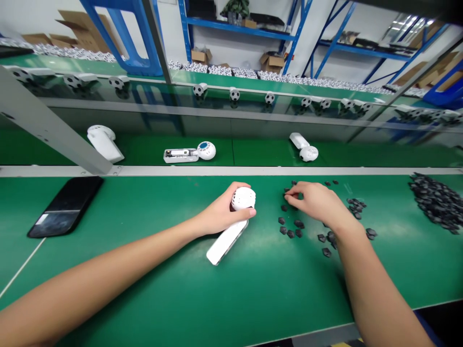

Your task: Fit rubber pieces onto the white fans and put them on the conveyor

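My left hand (229, 207) is wrapped round the ball-shaped head of a white plastic device (227, 243), whose long flat body slants down toward me. The head has small holes in its white shell. Over to the right, my right hand (313, 200) pinches a small black piece (286, 191) between thumb and fingertips, at the table surface; the fingers partly cover it. Loose black pentagonal pieces (299, 224) lie scattered below and around this hand.
A heap of black pieces (436, 202) lies at the far right, a phone (67, 207) at the left. Beyond the white rail (253, 171), white devices (181, 155) rest on a green belt (253, 152). Soccer-ball-headed units (234, 94) line a ledge further back. A metal post (58, 106) slants on the left.
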`<state>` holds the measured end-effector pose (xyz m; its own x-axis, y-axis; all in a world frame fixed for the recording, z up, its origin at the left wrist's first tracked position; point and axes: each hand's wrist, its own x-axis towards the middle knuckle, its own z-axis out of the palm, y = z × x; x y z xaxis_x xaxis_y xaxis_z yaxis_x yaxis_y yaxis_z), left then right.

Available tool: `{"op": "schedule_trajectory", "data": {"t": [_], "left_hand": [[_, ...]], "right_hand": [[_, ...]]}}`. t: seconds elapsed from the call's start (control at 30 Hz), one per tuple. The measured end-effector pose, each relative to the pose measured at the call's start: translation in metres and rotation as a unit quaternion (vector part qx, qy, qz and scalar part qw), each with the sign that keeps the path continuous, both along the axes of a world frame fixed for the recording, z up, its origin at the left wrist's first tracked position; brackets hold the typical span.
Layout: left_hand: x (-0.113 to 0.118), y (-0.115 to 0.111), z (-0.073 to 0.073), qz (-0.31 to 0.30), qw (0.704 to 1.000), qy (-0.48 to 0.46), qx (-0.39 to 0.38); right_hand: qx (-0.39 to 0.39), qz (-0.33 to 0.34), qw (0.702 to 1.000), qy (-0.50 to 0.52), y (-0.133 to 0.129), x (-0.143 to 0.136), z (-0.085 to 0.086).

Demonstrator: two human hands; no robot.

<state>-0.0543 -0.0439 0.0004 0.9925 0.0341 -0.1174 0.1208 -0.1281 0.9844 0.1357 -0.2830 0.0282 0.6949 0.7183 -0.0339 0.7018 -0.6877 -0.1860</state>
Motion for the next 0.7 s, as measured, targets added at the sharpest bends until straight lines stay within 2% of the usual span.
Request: {"op": "schedule_trajectory", "data": {"t": [0.13, 0.2, 0.27, 0.4, 0.5, 0.6, 0.7], "left_hand": [[0.001, -0.001, -0.001, 0.019, 0.997, 0.032, -0.06], [0.002, -0.002, -0.001, 0.032, 0.994, 0.035, -0.095], [0.002, -0.004, 0.003, 0.037, 0.995, 0.007, -0.093], [-0.008, -0.014, 0.019, 0.033, 0.997, -0.065, 0.022], [-0.019, -0.021, 0.032, 0.027, 0.984, -0.114, 0.135], [-0.025, -0.023, 0.039, 0.033, 0.96, -0.186, 0.208], [-0.024, -0.02, 0.039, 0.044, 0.94, -0.233, 0.247]], "right_hand": [[0.112, -0.005, 0.992, 0.049, 0.015, -0.019, 0.006], [0.185, 0.02, 0.978, 0.098, 0.023, -0.034, 0.009], [0.243, 0.047, 0.954, 0.168, 0.029, -0.052, 0.013], [0.327, 0.049, 0.889, 0.316, 0.034, -0.079, 0.019], [0.362, 0.051, 0.855, 0.368, 0.032, -0.09, 0.023], [0.371, 0.052, 0.844, 0.384, 0.032, -0.096, 0.026], [0.374, 0.043, 0.848, 0.373, 0.035, -0.101, 0.024]]}}
